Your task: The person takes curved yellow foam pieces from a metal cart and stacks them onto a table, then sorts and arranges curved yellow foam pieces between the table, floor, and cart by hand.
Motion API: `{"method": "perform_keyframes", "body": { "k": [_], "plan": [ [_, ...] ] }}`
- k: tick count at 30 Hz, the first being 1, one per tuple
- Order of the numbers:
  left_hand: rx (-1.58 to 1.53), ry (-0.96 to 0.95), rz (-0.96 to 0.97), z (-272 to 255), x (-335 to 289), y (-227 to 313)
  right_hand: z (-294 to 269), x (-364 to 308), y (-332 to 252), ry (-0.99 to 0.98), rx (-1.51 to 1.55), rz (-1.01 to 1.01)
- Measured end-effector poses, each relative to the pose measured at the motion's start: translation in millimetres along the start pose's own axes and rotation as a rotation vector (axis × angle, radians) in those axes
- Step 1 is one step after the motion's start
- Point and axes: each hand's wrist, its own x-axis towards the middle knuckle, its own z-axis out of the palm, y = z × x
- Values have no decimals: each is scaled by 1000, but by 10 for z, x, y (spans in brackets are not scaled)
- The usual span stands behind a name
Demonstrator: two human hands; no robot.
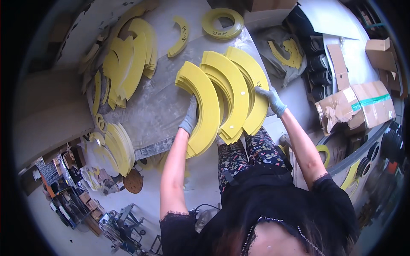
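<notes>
Three stacks of flat yellow curved segments lie side by side, fanned over each other, between my gloved hands at the front of the table. My left hand is tucked against the inner curve of the left stack, its fingers partly hidden behind it. The middle stack has small white spots on its top piece. On the right stack, my right hand grips the outer edge, its thumb and fingers near a dark handwritten mark. Whether the stacks rest on the table or are lifted, I cannot tell.
More yellow segments are heaped at the table's left. A single marked segment and a pile of yellow rings lie at the back of the grey table. Cardboard boxes stand right; a wheeled metal frame sits lower left.
</notes>
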Motion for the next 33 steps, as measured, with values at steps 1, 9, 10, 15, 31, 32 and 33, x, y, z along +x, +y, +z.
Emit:
{"method": "perform_keyframes", "body": {
  "k": [1, 9, 10, 15, 31, 32, 33],
  "plan": [
    [-7, 4, 11, -62, 4, 36, -22, 10, 35, 2, -57, -44],
    [862, 496, 639, 11, -886, 131, -460, -4, 113, 545, -391, -274],
    [901, 572, 648, 96, -1179, 91, -293, -99, 16, 601, -463, -421],
    [1092, 890, 1059, 712, -2378, -530, 1048, -961, -575, 258, -735, -872],
    [117, 1341, 73, 513, -4009, -4774, 3159, -3047, 1784, -1581, -1795, -717],
    [124, 1401, 81, 538, -4090, -4918, 3264, -3034, 1914, -1620, -1806, -739],
    [135, 1457, 87, 561, -4158, -5049, 3370, -3024, 2060, -1655, -1895, -767]
  ]
}}
